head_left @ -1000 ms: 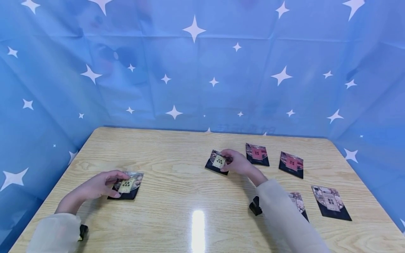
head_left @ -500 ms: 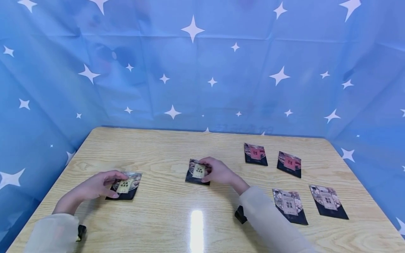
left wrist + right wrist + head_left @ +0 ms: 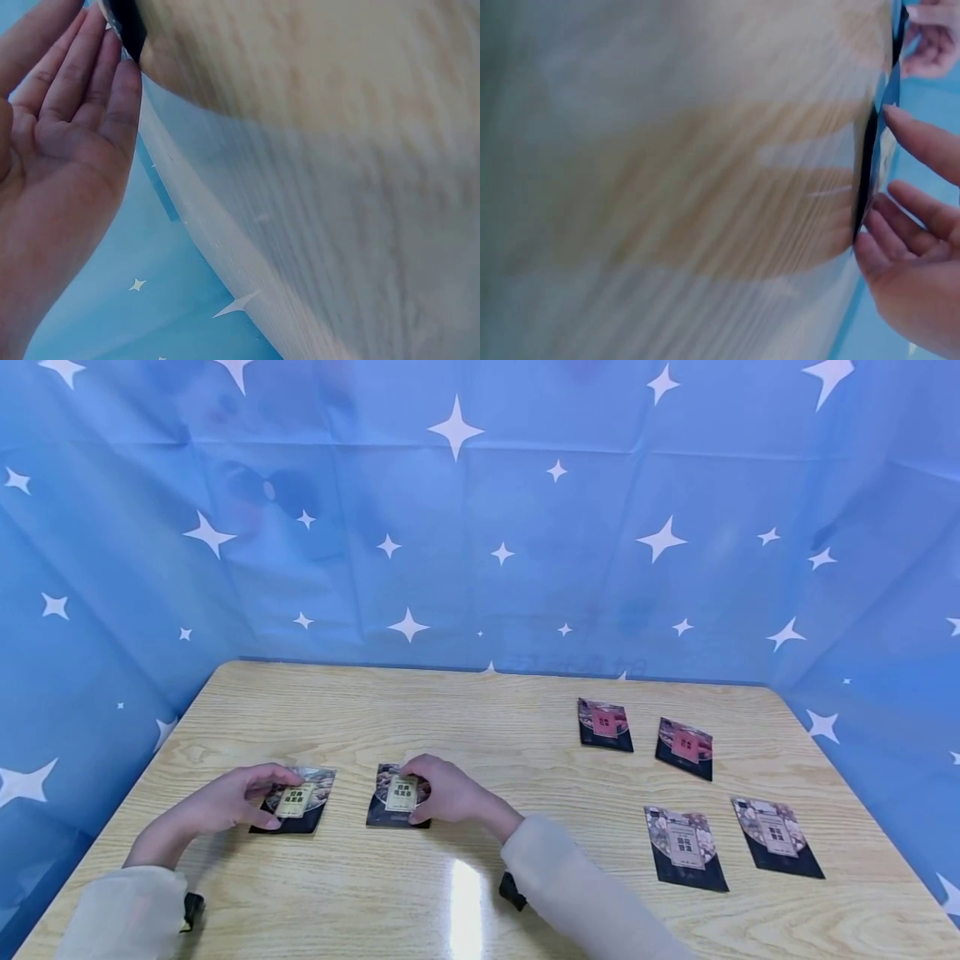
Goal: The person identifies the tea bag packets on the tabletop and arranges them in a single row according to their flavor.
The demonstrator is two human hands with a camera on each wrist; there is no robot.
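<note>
Two dark tea sachets with yellow labels lie side by side on the left half of the table in the head view. My left hand (image 3: 225,806) rests on the left tea sachet (image 3: 297,800), thumb and forefinger spread over its left part. In the left wrist view, the fingers of my left hand (image 3: 75,157) are fairly straight, with a dark sachet edge (image 3: 133,30) at their tips. My right hand (image 3: 453,793) holds the right tea sachet (image 3: 400,795) by its right side. In the right wrist view, thumb and fingers of my right hand (image 3: 919,255) meet that sachet's edges (image 3: 868,161).
At the back right lie two red-labelled sachets (image 3: 604,723) (image 3: 686,747). Nearer on the right are two pale pink-labelled sachets (image 3: 684,843) (image 3: 777,833). Behind the wooden table (image 3: 450,710) hangs a blue star-patterned cloth (image 3: 480,577).
My right hand has brought its tea sachet leftward and nearer, from beside the red-labelled ones to just right of the left sachet. My left hand has stayed in place.
</note>
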